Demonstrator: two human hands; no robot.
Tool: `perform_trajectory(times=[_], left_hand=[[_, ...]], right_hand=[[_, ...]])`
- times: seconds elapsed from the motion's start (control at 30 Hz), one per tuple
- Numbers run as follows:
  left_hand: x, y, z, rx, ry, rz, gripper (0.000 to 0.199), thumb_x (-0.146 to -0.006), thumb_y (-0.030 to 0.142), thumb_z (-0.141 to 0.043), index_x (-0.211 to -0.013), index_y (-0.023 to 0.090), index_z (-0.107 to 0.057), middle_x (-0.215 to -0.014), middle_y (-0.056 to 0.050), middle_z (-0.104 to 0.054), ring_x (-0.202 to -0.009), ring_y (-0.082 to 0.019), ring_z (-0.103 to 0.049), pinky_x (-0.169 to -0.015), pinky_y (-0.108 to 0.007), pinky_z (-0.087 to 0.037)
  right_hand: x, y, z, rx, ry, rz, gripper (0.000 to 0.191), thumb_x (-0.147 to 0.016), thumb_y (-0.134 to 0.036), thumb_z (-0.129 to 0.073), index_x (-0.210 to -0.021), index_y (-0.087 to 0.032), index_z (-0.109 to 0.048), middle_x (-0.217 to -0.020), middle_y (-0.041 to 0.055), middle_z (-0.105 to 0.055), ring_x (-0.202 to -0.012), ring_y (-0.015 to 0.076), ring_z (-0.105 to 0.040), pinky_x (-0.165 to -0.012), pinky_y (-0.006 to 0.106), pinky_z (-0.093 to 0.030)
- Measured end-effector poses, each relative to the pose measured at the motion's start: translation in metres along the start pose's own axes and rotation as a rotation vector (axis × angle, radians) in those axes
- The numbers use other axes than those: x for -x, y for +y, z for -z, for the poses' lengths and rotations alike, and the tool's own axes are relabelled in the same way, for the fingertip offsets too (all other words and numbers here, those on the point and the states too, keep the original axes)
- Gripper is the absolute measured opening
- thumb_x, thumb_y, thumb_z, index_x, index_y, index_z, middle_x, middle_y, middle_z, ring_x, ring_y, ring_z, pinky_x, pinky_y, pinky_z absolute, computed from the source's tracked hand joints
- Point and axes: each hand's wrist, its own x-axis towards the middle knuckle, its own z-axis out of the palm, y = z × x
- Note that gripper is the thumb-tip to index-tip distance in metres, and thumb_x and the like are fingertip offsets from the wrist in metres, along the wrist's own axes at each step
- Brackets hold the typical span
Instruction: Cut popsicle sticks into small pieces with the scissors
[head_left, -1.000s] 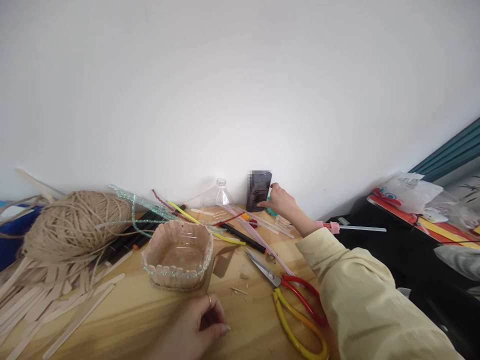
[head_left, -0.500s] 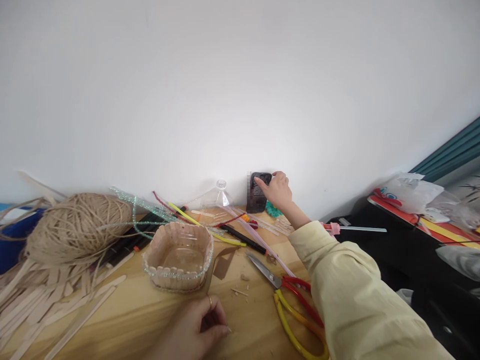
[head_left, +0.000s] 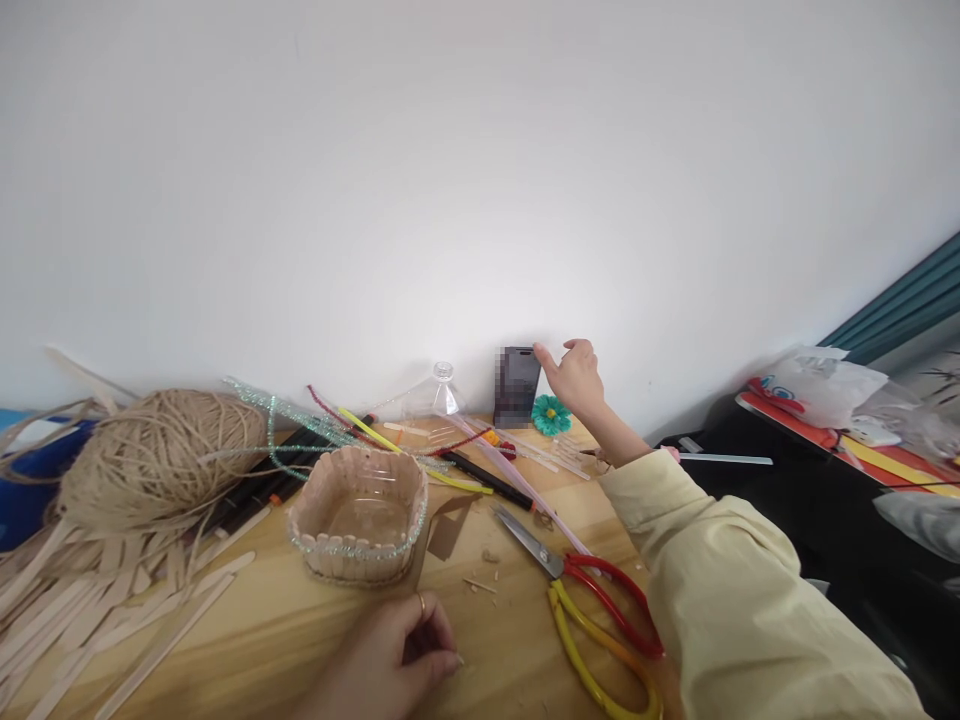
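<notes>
A dark phone [head_left: 517, 388], partly pixelated, leans upright against the wall. My right hand [head_left: 576, 378] is beside its upper right corner, thumb and fingers apart; the thumb tip is at the phone's edge, and I cannot tell if it touches. Just below that hand lies a green flower [head_left: 551, 415] with a yellow centre. My left hand [head_left: 409, 645] rests on the table near the front, its fingers curled and pressed together; whatever is in them is hidden. Beyond it stands a small basket [head_left: 358, 565] of wooden sticks, trimmed with glittery pipe cleaner.
Scissors [head_left: 551, 565] with red and yellow handles lie right of my left hand. At left are a ball of twine [head_left: 161, 460] and many wooden sticks [head_left: 97, 600]. Pipe cleaners, a black marker [head_left: 491, 478] and a cut clear bottle top [head_left: 444, 390] lie toward the wall.
My right hand has drawn back to the right from the phone's front, uncovering more of the green flower. The phone's screen looks different and its tilt shifted slightly. My left hand stays put.
</notes>
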Motion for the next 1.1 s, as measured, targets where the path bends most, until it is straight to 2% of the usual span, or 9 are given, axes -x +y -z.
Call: perform_trajectory(times=[0.2, 0.33, 0.43, 0.47, 0.57, 0.7, 0.87, 1.0, 1.1], left_hand=[[0.002, 0.003, -0.002, -0.001, 0.039, -0.030, 0.012, -0.069, 0.028, -0.055, -0.065, 0.017, -0.050, -0.063, 0.002, -0.051, -0.062, -0.014, -0.045, -0.059, -0.024, -0.033], [0.007, 0.009, -0.004, -0.025, 0.054, -0.077, 0.014, -0.071, 0.030, -0.054, -0.067, 0.017, -0.053, -0.064, 0.001, -0.053, -0.062, -0.015, -0.046, -0.058, -0.024, -0.034], [0.013, 0.015, -0.003, -0.006, 0.105, -0.124, 0.017, -0.072, 0.034, -0.055, -0.069, 0.017, -0.056, -0.066, 0.000, -0.058, -0.062, -0.016, -0.049, -0.058, -0.025, -0.037], [0.014, 0.017, -0.003, 0.021, 0.128, -0.151, 0.018, -0.073, 0.035, -0.055, -0.070, 0.017, -0.057, -0.067, -0.001, -0.059, -0.064, -0.016, -0.051, -0.059, -0.026, -0.038], [0.015, 0.022, 0.001, 0.192, 0.172, -0.249, 0.014, -0.072, 0.033, -0.058, -0.074, 0.019, -0.061, -0.074, -0.002, -0.065, -0.073, -0.020, -0.056, -0.066, -0.028, -0.044], [0.017, 0.034, 0.010, 0.437, 0.206, -0.214, 0.017, -0.066, 0.031, -0.066, -0.077, 0.018, -0.063, -0.078, -0.003, -0.069, -0.083, -0.024, -0.061, -0.075, -0.032, -0.047], [0.033, 0.063, 0.022, 0.435, 0.412, -0.080, 0.024, -0.066, 0.041, -0.065, -0.074, 0.018, -0.066, -0.076, -0.002, -0.069, -0.078, -0.021, -0.060, -0.070, -0.029, -0.047], [0.039, 0.078, 0.028, 0.450, 0.466, -0.061, 0.026, -0.063, 0.042, -0.068, -0.073, 0.019, -0.067, -0.075, -0.001, -0.069, -0.079, -0.021, -0.060, -0.072, -0.029, -0.047], [0.036, 0.082, 0.029, 0.441, 0.491, -0.061, 0.027, -0.063, 0.042, -0.067, -0.073, 0.017, -0.068, -0.071, -0.002, -0.067, -0.075, -0.020, -0.059, -0.070, -0.030, -0.046]], right_hand=[[0.027, -0.024, 0.039, -0.243, -0.103, 0.089, 0.023, -0.091, -0.030, -0.049, -0.105, -0.014, -0.055, -0.098, 0.0053, -0.061, -0.081, 0.0170, -0.061, -0.070, 0.034, -0.051], [0.089, -0.054, 0.079, -0.397, -0.386, 0.384, 0.020, -0.090, -0.024, -0.046, -0.077, -0.017, -0.060, -0.066, -0.0019, -0.061, -0.060, 0.0111, -0.056, -0.055, 0.020, -0.045], [0.137, -0.073, 0.098, -0.453, -0.585, 0.640, 0.018, -0.083, -0.023, -0.057, -0.067, -0.018, -0.060, -0.061, -0.0034, -0.062, -0.055, 0.0100, -0.054, -0.052, 0.019, -0.041], [0.149, -0.077, 0.100, -0.479, -0.646, 0.794, 0.019, -0.086, -0.025, -0.053, -0.072, -0.017, -0.061, -0.066, -0.0009, -0.064, -0.057, 0.0108, -0.056, -0.053, 0.020, -0.041], [0.171, -0.084, 0.097, -0.433, -0.567, 1.051, 0.039, -0.091, -0.044, -0.040, -0.083, -0.013, -0.064, -0.068, 0.0035, -0.064, -0.056, 0.0142, -0.055, -0.051, 0.025, -0.040], [0.173, -0.084, 0.089, -0.438, -0.441, 1.053, 0.039, -0.085, -0.047, -0.050, -0.085, -0.011, -0.064, -0.075, 0.0065, -0.063, -0.063, 0.0168, -0.055, -0.054, 0.027, -0.042], [0.167, -0.083, 0.085, -0.590, -0.427, 1.024, 0.033, -0.088, -0.030, -0.052, -0.116, -0.013, -0.056, -0.093, 0.0094, -0.063, -0.079, 0.0168, -0.056, -0.068, 0.026, -0.049], [0.165, -0.084, 0.083, -0.708, -0.457, 0.904, 0.027, -0.090, -0.020, -0.049, -0.115, -0.018, -0.059, -0.088, 0.0082, -0.061, -0.077, 0.0155, -0.057, -0.067, 0.025, -0.051], [0.164, -0.083, 0.079, -0.783, -0.391, 0.872, 0.024, -0.088, -0.016, -0.050, -0.110, -0.017, -0.061, -0.088, 0.0087, -0.063, -0.077, 0.0154, -0.060, -0.066, 0.025, -0.052]])
